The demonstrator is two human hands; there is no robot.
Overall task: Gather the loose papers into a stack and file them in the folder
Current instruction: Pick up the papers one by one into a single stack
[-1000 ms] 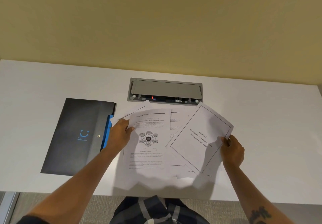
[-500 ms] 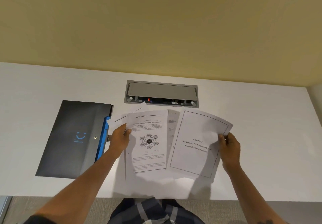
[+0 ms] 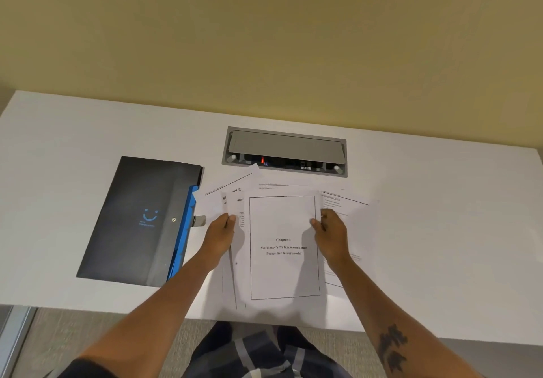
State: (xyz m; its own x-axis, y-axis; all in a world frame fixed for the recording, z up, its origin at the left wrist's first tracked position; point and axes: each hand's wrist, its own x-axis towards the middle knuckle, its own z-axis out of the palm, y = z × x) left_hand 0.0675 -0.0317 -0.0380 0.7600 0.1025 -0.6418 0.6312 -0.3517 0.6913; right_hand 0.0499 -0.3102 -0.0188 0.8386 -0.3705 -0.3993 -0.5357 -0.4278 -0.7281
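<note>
Risk: sheets at 3 o'clock (image 3: 349, 230) and 10 o'clock lie outside the grip and may be left behind or creased when squared. Papers (image 3: 283, 248) are white, printed, fanned unevenly at worktop (image 3: 440, 230) centre. Left hand (image 3: 221, 232) and right hand (image 3: 331, 234) pinch the pile's side edges. Folder (image 3: 141, 219), dark, closed, lies at 9 o'clock.

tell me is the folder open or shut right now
Shut. The dark folder lies flat on the white desk with its flap down over the front; the papers are outside it, beside its blue edge.
</note>
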